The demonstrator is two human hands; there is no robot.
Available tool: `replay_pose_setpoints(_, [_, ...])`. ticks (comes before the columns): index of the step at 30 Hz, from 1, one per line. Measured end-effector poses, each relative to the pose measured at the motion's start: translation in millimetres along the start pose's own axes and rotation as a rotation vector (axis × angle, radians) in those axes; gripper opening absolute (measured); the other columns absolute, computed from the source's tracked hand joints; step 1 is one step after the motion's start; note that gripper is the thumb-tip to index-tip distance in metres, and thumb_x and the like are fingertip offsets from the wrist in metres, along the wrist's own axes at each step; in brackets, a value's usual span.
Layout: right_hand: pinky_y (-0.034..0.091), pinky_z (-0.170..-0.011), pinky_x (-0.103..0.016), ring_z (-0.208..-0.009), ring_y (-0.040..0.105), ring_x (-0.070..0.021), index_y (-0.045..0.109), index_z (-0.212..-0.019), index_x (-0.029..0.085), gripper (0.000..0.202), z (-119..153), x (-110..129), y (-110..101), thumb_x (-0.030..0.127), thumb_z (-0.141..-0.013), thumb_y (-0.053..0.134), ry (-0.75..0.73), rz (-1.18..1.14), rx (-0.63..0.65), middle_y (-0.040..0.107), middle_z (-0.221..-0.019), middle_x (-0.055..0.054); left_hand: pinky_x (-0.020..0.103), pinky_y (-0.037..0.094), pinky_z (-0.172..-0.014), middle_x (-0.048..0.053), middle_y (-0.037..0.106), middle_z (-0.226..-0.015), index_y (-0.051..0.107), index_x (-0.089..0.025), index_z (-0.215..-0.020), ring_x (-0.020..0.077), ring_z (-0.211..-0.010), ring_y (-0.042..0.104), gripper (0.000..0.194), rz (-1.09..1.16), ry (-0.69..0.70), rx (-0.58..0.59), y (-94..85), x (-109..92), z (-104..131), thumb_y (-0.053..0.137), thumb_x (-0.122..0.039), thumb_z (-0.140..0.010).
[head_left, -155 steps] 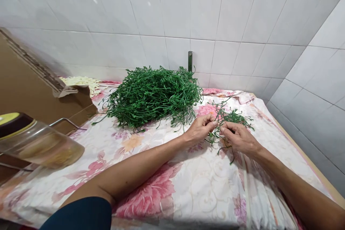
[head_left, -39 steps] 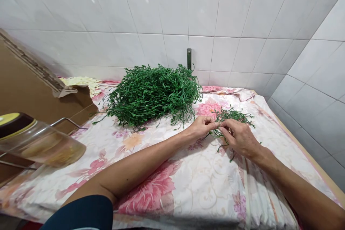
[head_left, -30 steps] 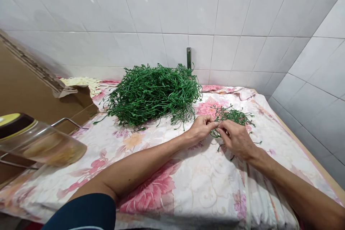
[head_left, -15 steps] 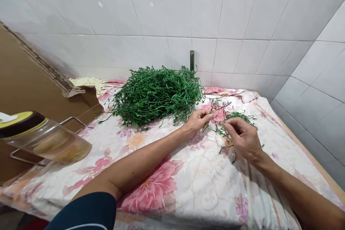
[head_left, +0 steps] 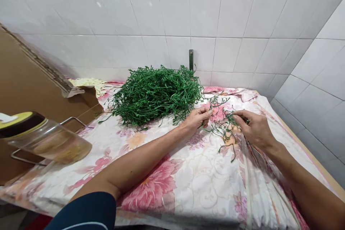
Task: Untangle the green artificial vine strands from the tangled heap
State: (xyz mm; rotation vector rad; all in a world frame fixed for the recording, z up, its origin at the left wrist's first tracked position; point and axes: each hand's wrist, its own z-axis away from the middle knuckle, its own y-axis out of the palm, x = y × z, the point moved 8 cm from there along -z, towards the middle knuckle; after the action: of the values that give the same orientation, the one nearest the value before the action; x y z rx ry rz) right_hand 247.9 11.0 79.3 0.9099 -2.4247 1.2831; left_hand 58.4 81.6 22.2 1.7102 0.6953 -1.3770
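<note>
My left hand [head_left: 198, 118] is closed in a pinch on a thin green plastic stem, a bit of which shows below the fingers. Just right of it lies a small loose bunch of green plastic stems [head_left: 223, 129] with forked tips. My right hand [head_left: 254, 125] reaches into that bunch from the right, thumb and fingertips closed on stems at its edge; how many it grips is hidden. Behind my left hand stands a large tangled heap of the same green stems [head_left: 157, 95]. Both hands are just above the flowered cloth [head_left: 205, 183].
On the left, a clear jar with a yellow and black lid [head_left: 51, 140] stands by a cardboard box [head_left: 40, 79]. Pale yellow pieces [head_left: 90, 83] lie behind the box. A metal bracket [head_left: 191, 59] is fixed to the tiled wall [head_left: 207, 10].
My right hand has moved right and slightly up, away from my left hand, to the far edge of the small bunch. My left hand has stayed almost in place.
</note>
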Motion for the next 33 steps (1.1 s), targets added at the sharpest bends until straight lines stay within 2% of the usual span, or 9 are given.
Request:
replay_pose_setpoints(3, [0.055,-0.085,-0.042,-0.093,0.071,-0.0269,0.074,-0.106,0.020,0.022,1.1,-2.6,10.0,0.035,-0.096,0.061,-0.062,0.104,0.048,0.077,-0.103,-0.008,0.021,0.038,-0.053,-0.006,0.045,-0.060,0.058,-0.015,-0.081,0.0061,-0.053,0.042,0.041,0.016,-0.025,0.056,9.6,0.6,2.5,0.081,-0.049,-0.077])
replay_pose_setpoints(7, [0.052,-0.093,-0.046,-0.104,0.068,-0.0294,0.073,-0.106,0.019,0.020,2.6,11.5,5.1,0.030,-0.098,0.059,-0.137,0.163,-0.002,0.076,-0.108,-0.011,0.021,0.044,-0.058,-0.003,0.054,-0.066,0.058,-0.015,-0.082,0.0077,-0.059,0.051,0.043,0.015,-0.014,0.082,15.2,0.6,2.7,0.082,-0.050,-0.076])
replay_pose_setpoints(11, [0.056,-0.083,-0.037,-0.087,0.071,-0.0219,0.071,-0.111,0.020,0.020,10.6,25.1,27.3,0.025,-0.097,0.058,-0.120,-0.004,0.214,0.077,-0.103,-0.008,0.024,0.048,-0.058,-0.003,0.057,-0.066,0.055,-0.017,-0.082,0.0091,-0.058,0.054,0.044,0.052,-0.009,0.066,13.2,-2.7,1.5,0.081,-0.052,-0.077])
replay_pose_setpoints(15, [0.053,-0.090,-0.042,-0.103,0.068,-0.0263,0.063,-0.131,0.019,0.037,24.7,34.9,58.3,0.028,-0.095,0.064,-0.219,-0.031,0.355,0.073,-0.118,-0.011,0.023,0.048,-0.058,-0.003,0.058,-0.066,0.055,-0.016,-0.084,0.0085,-0.058,0.056,0.043,0.083,0.004,0.032,10.4,-8.5,1.8,0.082,-0.049,-0.077])
replay_pose_setpoints(18, [0.051,-0.090,-0.041,-0.102,0.066,-0.0263,0.070,-0.115,0.020,0.021,28.6,34.6,71.0,0.029,-0.098,0.060,-0.248,-0.033,0.386,0.075,-0.107,-0.009,0.023,0.050,-0.060,-0.004,0.058,-0.066,0.054,-0.016,-0.085,0.0088,-0.058,0.058,0.043,0.100,-0.004,0.049,12.5,-9.4,2.9,0.082,-0.048,-0.077])
replay_pose_setpoints(20, [0.052,-0.087,-0.038,-0.097,0.067,-0.0240,0.072,-0.107,0.021,0.017,27.1,32.8,70.5,0.028,-0.099,0.060,-0.212,-0.071,0.368,0.074,-0.101,-0.007,0.024,0.051,-0.060,-0.004,0.059,-0.067,0.054,-0.016,-0.086,0.0093,-0.057,0.060,0.045,0.105,-0.016,0.057,13.7,-9.4,3.4,0.082,-0.050,-0.077])
replay_pose_setpoints(24, [0.051,-0.093,-0.037,-0.105,0.066,-0.0233,0.068,-0.123,0.022,0.027,24.8,33.6,64.5,0.027,-0.096,0.064,-0.188,-0.112,0.311,0.071,-0.115,-0.008,0.023,0.051,-0.059,-0.003,0.062,-0.070,0.054,-0.016,-0.089,0.0104,-0.058,0.064,0.046,0.138,-0.021,0.045,14.2,-14.3,4.0,0.081,-0.051,-0.077])
replay_pose_setpoints(28, [0.050,-0.092,-0.039,-0.102,0.065,-0.0248,0.072,-0.105,0.021,0.015,29.0,33.5,75.1,0.026,-0.097,0.061,-0.266,0.037,0.398,0.072,-0.108,-0.010,0.022,0.052,-0.058,-0.003,0.062,-0.070,0.058,-0.016,-0.091,0.0115,-0.059,0.067,0.042,0.165,-0.005,0.029,13.9,-25.5,5.6,0.081,-0.049,-0.078])
replay_pose_setpoints(33, [0.049,-0.088,-0.036,-0.094,0.064,-0.0232,0.073,-0.093,0.020,0.019,27.2,24.0,77.7,0.025,-0.100,0.055,-0.236,0.180,0.421,0.072,-0.099,-0.008,0.023,0.053,-0.058,-0.003,0.062,-0.070,0.060,-0.016,-0.093,0.0112,-0.058,0.065,0.036,0.163,0.049,0.020,7.4,-42.9,6.2,0.079,-0.045,-0.082])
